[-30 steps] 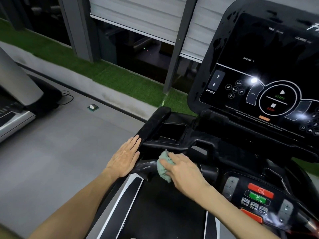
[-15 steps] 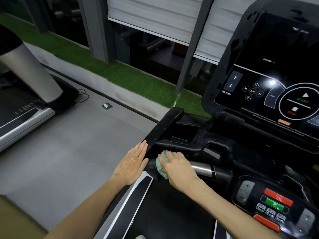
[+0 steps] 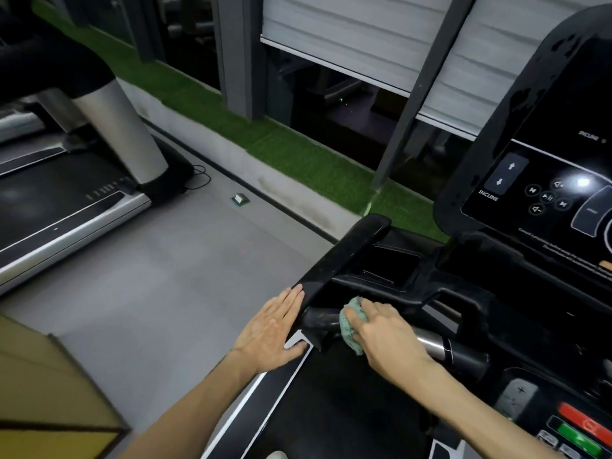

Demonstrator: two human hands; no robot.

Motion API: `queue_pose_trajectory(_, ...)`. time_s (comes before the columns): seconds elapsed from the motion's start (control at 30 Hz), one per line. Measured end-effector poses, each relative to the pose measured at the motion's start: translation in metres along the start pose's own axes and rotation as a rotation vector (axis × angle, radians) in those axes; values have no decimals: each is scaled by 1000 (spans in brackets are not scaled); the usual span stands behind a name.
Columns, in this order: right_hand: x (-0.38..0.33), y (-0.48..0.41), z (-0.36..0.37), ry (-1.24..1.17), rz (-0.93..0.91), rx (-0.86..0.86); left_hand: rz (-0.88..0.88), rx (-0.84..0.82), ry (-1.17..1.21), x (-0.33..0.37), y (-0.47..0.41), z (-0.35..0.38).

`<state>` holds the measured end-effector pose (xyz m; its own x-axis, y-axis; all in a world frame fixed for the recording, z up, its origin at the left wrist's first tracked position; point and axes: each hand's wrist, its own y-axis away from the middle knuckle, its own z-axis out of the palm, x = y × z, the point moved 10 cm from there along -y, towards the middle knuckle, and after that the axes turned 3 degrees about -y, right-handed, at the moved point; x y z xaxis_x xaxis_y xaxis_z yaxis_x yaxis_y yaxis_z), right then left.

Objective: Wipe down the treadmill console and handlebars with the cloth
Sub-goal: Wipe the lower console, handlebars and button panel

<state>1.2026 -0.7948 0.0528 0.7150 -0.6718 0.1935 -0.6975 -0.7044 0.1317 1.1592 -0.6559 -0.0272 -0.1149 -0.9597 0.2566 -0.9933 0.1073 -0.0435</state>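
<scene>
A crumpled teal cloth is pressed against the black front handlebar of the treadmill, at its left end. My right hand is shut on the cloth and covers most of it. My left hand lies flat with fingers together against the outer face of the left side handlebar. The black console rises at the right, its touch panel lit with incline and media icons. A silver grip section shows right of my hand.
A lower control panel with red and green buttons sits at the bottom right. Another treadmill stands at the left across grey floor. A small box lies on the floor. A yellow-brown box fills the bottom left corner.
My right hand has slid the cloth leftward along the front handlebar toward its left end. The view has swung left, showing more floor and the other treadmill.
</scene>
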Motion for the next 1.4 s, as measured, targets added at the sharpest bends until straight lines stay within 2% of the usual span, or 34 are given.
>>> queue_pose_trajectory(0.17,-44,-32,14,-15,-81,-61,15,-23,-6,-1,-1,4)
queue_pose_trajectory(0.43,-7,3,-7,-23,2,53,12,1,-21,0,1,2)
queue_pose_trajectory(0.57,-17,-7,6,38,32,-54,7,4,-42,0,-1,4)
queue_pose_trajectory(0.73,-65,-34,11,52,-107,-20,13,0,-38,0,-1,3)
queue_pose_trajectory(1.03,-28,22,-13,85,-70,79,15,31,-23,1,1,0)
queue_pose_trajectory(1.13,-43,5,-3,128,-39,48,19,30,-37,0,1,2)
queue_pose_trajectory(1.27,-88,-32,21,159,-130,-3,15,18,-12,-1,0,5)
queue_pose_trajectory(1.4,-75,-23,13,119,-147,39,21,14,1,-2,0,6)
